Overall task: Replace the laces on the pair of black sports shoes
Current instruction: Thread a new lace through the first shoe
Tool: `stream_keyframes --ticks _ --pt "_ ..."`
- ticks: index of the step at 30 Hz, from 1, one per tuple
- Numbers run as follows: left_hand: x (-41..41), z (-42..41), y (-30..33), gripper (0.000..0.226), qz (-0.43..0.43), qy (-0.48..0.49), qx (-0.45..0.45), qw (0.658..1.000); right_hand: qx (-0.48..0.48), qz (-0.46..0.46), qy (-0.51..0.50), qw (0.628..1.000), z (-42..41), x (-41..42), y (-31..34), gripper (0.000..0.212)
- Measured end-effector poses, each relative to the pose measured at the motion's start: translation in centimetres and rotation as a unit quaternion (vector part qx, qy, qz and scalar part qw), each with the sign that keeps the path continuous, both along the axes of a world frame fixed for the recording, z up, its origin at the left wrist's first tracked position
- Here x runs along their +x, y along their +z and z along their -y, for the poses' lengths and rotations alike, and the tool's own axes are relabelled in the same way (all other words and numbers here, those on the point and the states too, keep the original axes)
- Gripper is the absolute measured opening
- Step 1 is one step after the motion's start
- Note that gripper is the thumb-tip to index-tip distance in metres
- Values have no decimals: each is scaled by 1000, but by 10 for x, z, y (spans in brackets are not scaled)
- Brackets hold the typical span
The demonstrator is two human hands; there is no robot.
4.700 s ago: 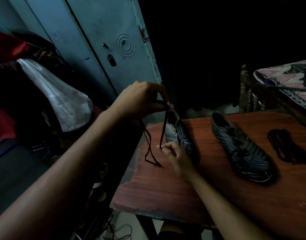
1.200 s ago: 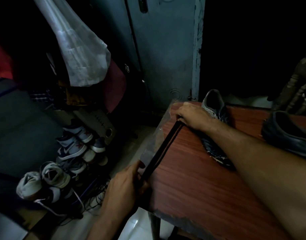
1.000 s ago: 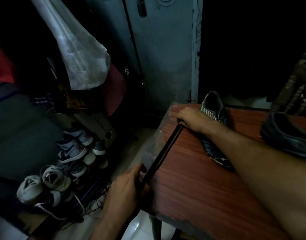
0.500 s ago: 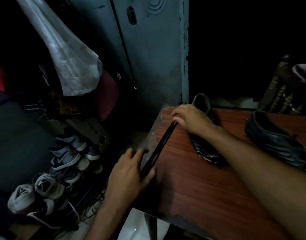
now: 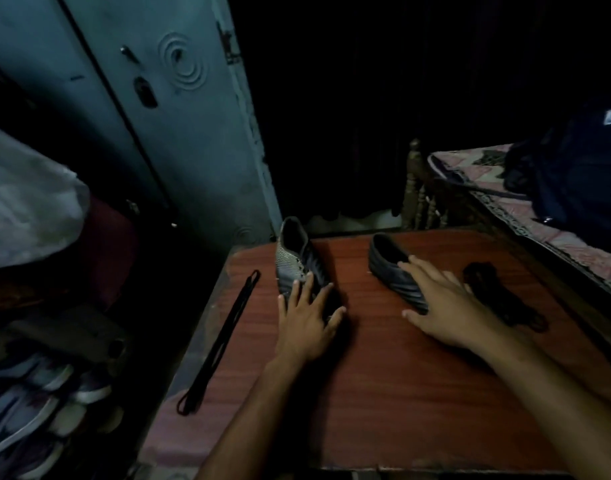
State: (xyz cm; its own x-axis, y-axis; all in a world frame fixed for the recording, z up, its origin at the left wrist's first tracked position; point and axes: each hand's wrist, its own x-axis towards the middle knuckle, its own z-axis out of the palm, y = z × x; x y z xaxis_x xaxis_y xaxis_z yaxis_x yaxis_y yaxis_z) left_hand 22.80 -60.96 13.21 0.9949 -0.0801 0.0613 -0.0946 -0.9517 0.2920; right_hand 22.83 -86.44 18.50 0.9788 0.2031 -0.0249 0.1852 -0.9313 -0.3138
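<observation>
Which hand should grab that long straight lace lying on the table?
Probably the left hand. It rests on the left shoe, and the straight lace lies just beyond it along the table's left edge. The right hand is on the other shoe, farther away.

Two black sports shoes lie on the table, toes toward the person. The left shoe (image 5: 298,261) – black with pale striped side – sits partly under the left hand (image 5: 305,320), its heel beyond the fingertips. The right shoe (image 5: 390,268), ribbed and dark, lies under the right hand (image 5: 442,306). A folded black lace (image 5: 221,341) stretches straight, left of the left hand; a loose lace bundle (image 5: 498,296) lies just right of the right hand.
</observation>
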Motion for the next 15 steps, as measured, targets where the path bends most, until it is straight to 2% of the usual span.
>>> stream_keyframes --ticks 4,8,12,15 --pt "-17 8 2 74 -19 -36 -1 999 -1 16 38 999 -9 0 -5 87" --pt "-28 8 5 64 -30 -44 5 999 38 20 58 997 -31 3 -1 79" --pt "-22 -1 10 72 -46 -34 24 998 117 47 50 991 -38 12 4 60" --pt "-8 -5 22 69 -74 -4 61 995 198 73 34 977 -29 26 1 52"
